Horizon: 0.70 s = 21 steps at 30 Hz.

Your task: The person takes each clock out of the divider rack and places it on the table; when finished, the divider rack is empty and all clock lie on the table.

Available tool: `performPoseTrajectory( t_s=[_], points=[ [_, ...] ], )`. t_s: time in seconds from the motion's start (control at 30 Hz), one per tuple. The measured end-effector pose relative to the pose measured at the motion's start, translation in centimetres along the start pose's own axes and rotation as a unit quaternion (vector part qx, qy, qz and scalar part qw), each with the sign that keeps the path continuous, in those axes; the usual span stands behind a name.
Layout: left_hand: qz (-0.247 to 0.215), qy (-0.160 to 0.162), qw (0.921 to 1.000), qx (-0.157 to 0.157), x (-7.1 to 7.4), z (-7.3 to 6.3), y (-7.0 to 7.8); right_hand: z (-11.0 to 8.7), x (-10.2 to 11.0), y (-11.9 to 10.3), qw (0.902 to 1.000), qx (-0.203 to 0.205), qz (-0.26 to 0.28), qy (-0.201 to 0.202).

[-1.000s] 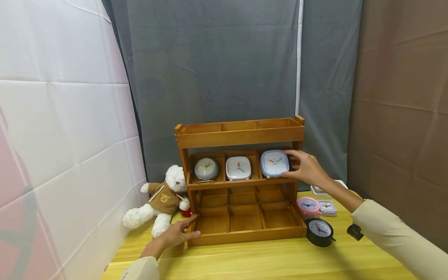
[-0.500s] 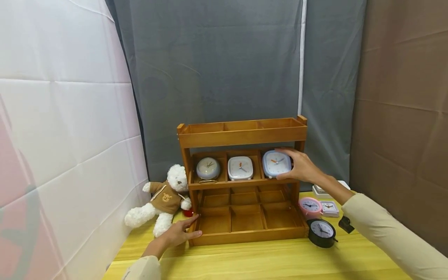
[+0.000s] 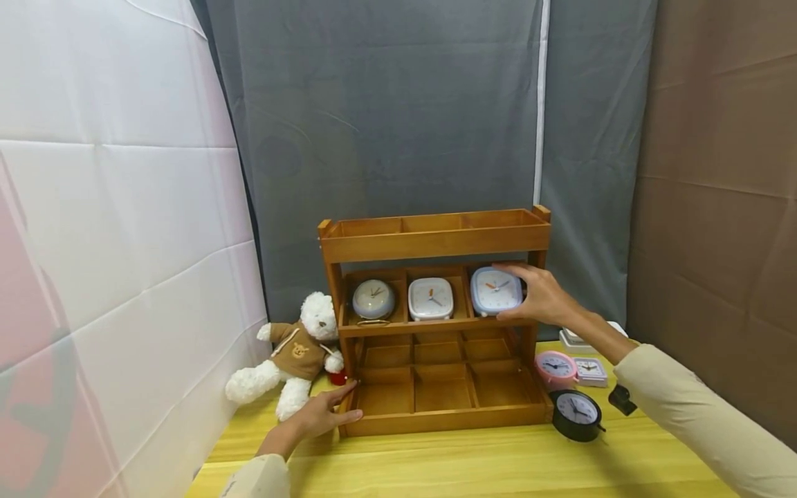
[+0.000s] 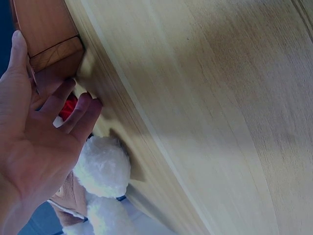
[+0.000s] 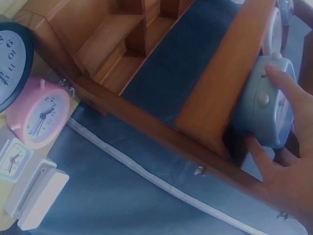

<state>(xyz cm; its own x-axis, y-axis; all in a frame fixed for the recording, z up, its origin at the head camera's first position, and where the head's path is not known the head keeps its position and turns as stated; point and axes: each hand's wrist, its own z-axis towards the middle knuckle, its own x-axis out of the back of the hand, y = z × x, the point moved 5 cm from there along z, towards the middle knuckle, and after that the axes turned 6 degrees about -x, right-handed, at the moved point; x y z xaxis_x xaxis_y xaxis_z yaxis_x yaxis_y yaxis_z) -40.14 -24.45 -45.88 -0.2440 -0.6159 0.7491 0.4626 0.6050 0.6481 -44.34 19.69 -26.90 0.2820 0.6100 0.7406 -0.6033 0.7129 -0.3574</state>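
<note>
At centre-right, the right hand (image 3: pixel 546 297) pinches the blue alarm clock (image 3: pixel 497 290), seemingly seating it on the wooden rack (image 3: pixel 436 245), which calls for gentle release; the left hand (image 3: pixel 314 416), loosely spread, touches it lower left.

— Which clock does the right hand (image 3: pixel 544 297) hold?
— It is the light-blue clock (image 3: pixel 496 290), square with rounded corners, having a white face and one orange pointer. It is upright, facing front, at the right compartment of the row under the top tray.
— And the shelf (image 3: pixel 436 244)?
— It is of brown wood, standing upright, divided in compartments. The left hand (image 3: pixel 314 415) touches its lower left corner.
</note>
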Motion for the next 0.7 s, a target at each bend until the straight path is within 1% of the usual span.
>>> performPoseTrajectory(
  t_s=[0.17,0.3,0.43,0.57,0.7],
  points=[
    [-0.005,-0.001,1.0000,0.005,0.0,0.0,0.1,-0.2,1.1,-0.8,0.9998,0.014,-0.010,0.008],
    [0.002,-0.001,1.0000,0.006,0.1,-0.1,0.2,-0.5,2.0,-1.6,0.9999,0.015,-0.004,0.008],
    [0.006,-0.001,1.0000,0.007,0.0,-0.1,0.2,-0.9,2.9,-2.2,0.9995,0.026,0.003,0.017],
    [0.006,0.001,1.0000,0.007,0.0,-0.1,0.4,-1.6,3.9,-2.4,0.9987,0.042,-0.001,0.030],
    [0.003,0.003,1.0000,0.005,0.1,-0.1,0.5,-2.6,4.8,-2.2,0.9986,0.042,-0.005,0.032]
  ],
)
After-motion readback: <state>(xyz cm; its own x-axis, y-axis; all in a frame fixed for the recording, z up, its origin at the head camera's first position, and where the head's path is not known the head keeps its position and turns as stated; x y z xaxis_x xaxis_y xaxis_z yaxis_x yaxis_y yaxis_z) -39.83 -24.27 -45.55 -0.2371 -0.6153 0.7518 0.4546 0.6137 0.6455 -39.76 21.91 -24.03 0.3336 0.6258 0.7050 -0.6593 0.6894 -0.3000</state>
